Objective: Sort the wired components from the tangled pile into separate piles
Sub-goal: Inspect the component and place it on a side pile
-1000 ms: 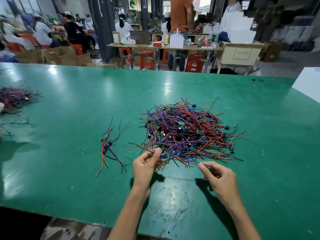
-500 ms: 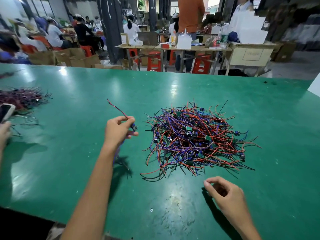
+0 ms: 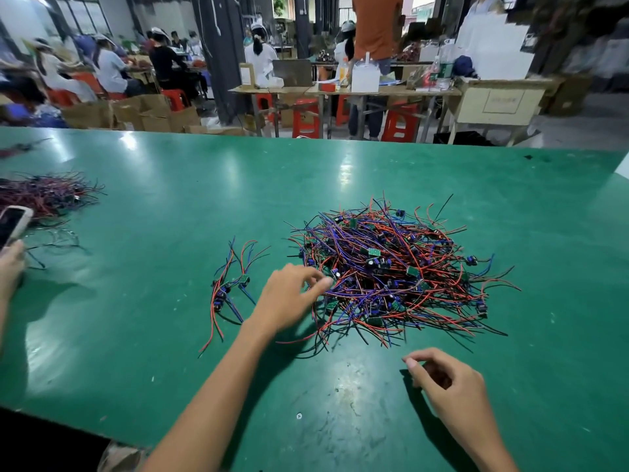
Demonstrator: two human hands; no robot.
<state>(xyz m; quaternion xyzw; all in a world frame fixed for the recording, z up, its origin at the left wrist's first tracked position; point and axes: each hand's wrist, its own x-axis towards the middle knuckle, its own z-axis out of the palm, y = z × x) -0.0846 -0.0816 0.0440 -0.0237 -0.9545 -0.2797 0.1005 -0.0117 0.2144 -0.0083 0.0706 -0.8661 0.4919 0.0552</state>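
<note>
Tangled pile (image 3: 391, 270) at centre of green surface (image 3: 153, 335); small sorted pile (image 3: 231, 284) left. Left hand (image 3: 289, 298), fingers relaxed, touches the tangle's edge. Right hand (image 3: 446, 383) loosely curled, empty. Another pile (image 3: 47, 195) and phone (image 3: 12, 224) cut off far left.

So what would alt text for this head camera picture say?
A person's left hand reaches into a tangled pile of wires on a green table; a small sorted bunch lies left, right hand idle.

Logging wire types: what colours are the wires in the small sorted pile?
Red, blue and black wires in the small sorted pile, clearest in the head view.
</note>
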